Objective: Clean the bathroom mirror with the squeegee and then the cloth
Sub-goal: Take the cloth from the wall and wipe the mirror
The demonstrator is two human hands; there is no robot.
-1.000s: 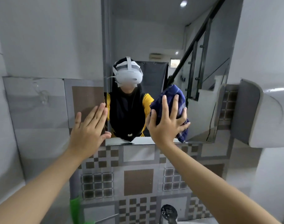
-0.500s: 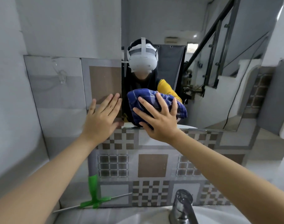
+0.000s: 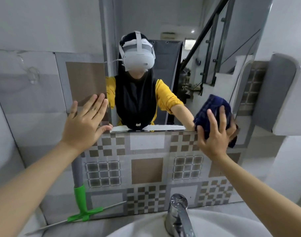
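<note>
Right hand point(image 3: 215, 134) presses the bunched dark-blue checked cloth point(image 3: 213, 115) flat on the wall mirror's point(image 3: 197, 74) lower right corner to wipe it. Left hand point(image 3: 85, 124), empty with fingers spread, braces by the mirror's left edge. Green-handled squeegee point(image 3: 81, 202) is parked against the tiled wall point(image 3: 146, 170) behind the basin, likely finished with.

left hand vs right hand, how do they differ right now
The left hand is empty, its fingers spread flat at the mirror's lower left corner; the right hand presses a dark blue cloth against the lower right corner. The left hand's fingers lean right, while the right hand's point up over the cloth. Both are raised to the mirror's bottom edge, arms outstretched.
</note>
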